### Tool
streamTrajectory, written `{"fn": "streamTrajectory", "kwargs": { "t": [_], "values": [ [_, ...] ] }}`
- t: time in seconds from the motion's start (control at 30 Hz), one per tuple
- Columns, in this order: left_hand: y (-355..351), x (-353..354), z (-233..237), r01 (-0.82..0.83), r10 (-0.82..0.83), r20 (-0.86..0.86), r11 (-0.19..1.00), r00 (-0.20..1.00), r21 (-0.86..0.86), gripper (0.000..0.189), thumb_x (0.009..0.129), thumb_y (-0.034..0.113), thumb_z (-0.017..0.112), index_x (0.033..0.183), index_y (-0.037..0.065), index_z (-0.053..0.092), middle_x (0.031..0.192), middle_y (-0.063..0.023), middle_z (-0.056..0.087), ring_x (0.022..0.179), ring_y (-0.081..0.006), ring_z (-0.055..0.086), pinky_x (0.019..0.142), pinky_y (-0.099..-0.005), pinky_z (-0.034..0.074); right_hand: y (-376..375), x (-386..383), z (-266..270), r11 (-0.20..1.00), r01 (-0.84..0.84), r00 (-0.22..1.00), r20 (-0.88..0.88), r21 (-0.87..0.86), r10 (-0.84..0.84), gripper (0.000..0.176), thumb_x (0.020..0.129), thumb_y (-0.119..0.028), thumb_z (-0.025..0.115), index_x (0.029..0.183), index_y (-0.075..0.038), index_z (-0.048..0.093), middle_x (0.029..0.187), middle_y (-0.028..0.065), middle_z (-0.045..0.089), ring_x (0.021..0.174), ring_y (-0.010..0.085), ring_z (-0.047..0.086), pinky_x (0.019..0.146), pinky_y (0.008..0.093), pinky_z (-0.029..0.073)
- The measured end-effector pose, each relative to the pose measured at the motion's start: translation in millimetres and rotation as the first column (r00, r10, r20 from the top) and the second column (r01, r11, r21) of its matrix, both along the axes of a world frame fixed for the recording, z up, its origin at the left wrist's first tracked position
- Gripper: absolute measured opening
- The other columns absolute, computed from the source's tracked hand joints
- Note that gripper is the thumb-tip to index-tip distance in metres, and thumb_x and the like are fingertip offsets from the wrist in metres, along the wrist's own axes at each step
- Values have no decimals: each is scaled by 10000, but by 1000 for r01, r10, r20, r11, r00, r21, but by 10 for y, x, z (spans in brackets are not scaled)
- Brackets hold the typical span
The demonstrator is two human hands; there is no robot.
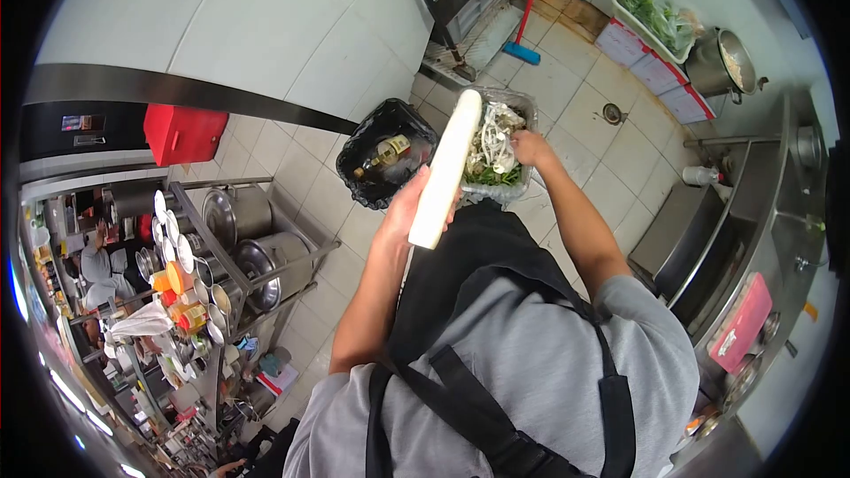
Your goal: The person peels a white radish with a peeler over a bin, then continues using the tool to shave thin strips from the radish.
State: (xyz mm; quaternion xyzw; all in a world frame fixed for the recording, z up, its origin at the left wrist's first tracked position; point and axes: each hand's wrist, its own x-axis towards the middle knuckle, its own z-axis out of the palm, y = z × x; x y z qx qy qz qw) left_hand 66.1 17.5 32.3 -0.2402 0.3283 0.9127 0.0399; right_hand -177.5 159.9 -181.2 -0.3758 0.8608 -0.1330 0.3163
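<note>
A long white radish-like vegetable (447,173) lies along my left hand (409,206), whose fingers are wrapped round its lower part. It slants upward, its upper end over the near edge of a lined bin (529,106) full of pale and green scraps (494,146). My right hand (529,149) is at the right side of that bin, touching or just above the scraps; its fingertips are too small to make out. Just left of the bin stands a black-lined bin (354,164) with a bottle (390,152) inside.
A trolley (469,53) and a blue broom head (522,53) stand beyond the bins. Back right are a crate of greens (655,18) and a metal pot (708,66). Steel sinks (677,230) line the right; a rack of pots (292,267) stands left.
</note>
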Motion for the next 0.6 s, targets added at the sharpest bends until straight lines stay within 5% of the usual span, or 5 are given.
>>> {"fn": "streamTrajectory", "kwargs": {
  "t": [0.07,0.13,0.2,0.33,0.6],
  "values": [
    [-6,-10,-43,-30,34,-48,997,998,75,555,939,467,435,1149,-42,502,867,-134,584,639,-182,593,523,-285,531,83,110,43,997,9,1000,-14,82,-8,270,859,-199,493,1038,-60,640,1029,208,644,991,391,599,865,466,473],
    [3,-107,24,-101,118,114,983,986,-151,492,926,412,506,1135,-33,507,878,-125,592,717,-178,604,591,-290,537,155,247,485,987,160,986,-55,-15,-161,291,862,-200,511,1107,-80,611,1012,228,636,959,414,602,858,475,475],
    [-77,-161,-98,-86,91,40,988,995,-126,418,911,343,555,1106,-26,518,884,-116,603,773,-172,607,637,-293,533,197,458,1278,939,210,973,-32,-272,-227,298,871,-172,513,1150,-90,579,1025,224,630,924,401,614,826,476,484],
    [-165,-314,-128,-169,192,225,978,955,-120,411,911,356,503,1086,-15,523,849,-115,615,665,-178,601,565,-285,520,333,778,2032,726,54,990,131,-685,49,297,879,-149,536,1171,-113,573,998,173,645,834,352,633,737,428,508],
    [-96,-641,-155,-214,196,176,973,965,90,409,916,423,464,1047,40,522,722,-105,604,529,-202,586,461,-296,494,415,1099,2389,628,-178,976,-53,-758,212,332,819,-95,613,1150,-125,612,727,77,572,615,263,593,547,367,488]
  ]
}}
